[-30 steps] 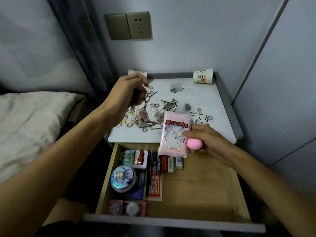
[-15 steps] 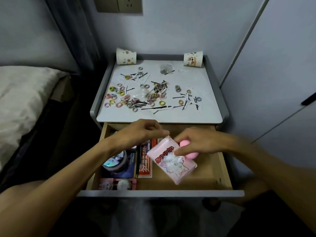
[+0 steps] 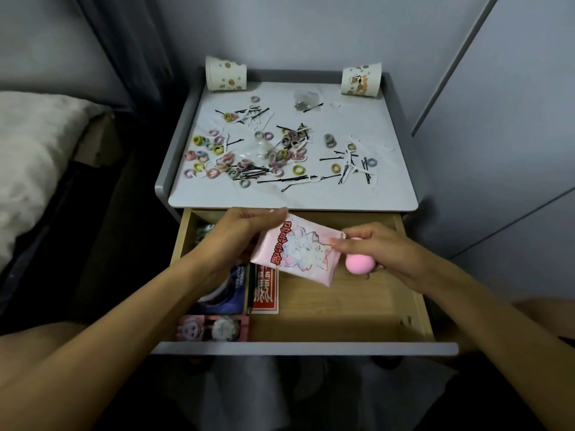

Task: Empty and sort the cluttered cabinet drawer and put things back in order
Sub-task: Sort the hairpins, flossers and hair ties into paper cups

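The wooden drawer [image 3: 342,315] stands pulled out below the white cabinet top [image 3: 385,194]. Over it both my hands hold a pink tissue packet [image 3: 295,250] with a cartoon print. My left hand [image 3: 245,231] grips its left end. My right hand [image 3: 373,247] pinches its right end and also holds a pink egg-shaped sponge [image 3: 359,264] in the palm. In the drawer's left part lie a blue box with a round tin [image 3: 224,293], a red card box [image 3: 264,290] and a pink packet [image 3: 214,328].
Several small hair ties [image 3: 217,163] and black hairpins [image 3: 280,180] lie scattered on the cabinet top. Two paper cups [image 3: 225,73] [image 3: 361,79] lie at its back corners. A bed [image 3: 34,157] is on the left, a wall panel on the right.
My left hand came down from the cabinet top to the drawer and took hold of the packet's left end. The packet turned from upright to lying across between both hands.
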A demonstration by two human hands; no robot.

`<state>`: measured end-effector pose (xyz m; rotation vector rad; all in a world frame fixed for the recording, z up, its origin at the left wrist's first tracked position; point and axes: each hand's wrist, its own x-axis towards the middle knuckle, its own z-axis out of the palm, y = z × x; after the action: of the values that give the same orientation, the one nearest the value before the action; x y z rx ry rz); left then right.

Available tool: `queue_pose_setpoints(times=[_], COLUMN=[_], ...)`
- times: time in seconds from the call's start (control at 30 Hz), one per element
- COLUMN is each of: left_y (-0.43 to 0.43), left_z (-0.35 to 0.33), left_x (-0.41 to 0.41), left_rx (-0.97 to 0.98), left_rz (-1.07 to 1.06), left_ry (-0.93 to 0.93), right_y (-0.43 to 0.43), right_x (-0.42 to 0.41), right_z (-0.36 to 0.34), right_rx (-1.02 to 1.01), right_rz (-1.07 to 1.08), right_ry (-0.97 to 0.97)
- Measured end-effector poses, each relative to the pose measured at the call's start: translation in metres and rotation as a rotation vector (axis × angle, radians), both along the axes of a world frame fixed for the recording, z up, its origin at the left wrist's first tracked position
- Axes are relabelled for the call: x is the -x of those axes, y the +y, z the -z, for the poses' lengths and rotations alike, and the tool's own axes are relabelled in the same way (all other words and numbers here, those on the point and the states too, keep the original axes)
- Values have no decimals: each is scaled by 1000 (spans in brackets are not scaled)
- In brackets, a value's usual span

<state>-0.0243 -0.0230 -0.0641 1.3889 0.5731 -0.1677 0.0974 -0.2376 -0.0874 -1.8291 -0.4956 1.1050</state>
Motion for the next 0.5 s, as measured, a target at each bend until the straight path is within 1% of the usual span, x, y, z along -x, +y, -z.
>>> queue_pose_setpoints(times=[0.07, 0.17, 0.3, 0.4, 0.5], left_y=[0, 0, 1, 0, -1], left_z=[4, 10, 14, 15, 16], left_x=[-1, -2, -3, -4, -4], left_rx=[-18, -52, -10, 63, 58], left_rz=[-87, -184, -200, -235, -246], left_ry=[18, 42, 60, 90, 124], right_y=[4, 8, 10, 9, 7], right_x=[4, 5, 1, -3, -7], right_z=[3, 3, 2, 6, 5], right_rx=[-34, -20, -29, -30, -18], right_rz=[52, 56, 73, 40, 1], right_ry=[5, -41, -108, -160, -163])
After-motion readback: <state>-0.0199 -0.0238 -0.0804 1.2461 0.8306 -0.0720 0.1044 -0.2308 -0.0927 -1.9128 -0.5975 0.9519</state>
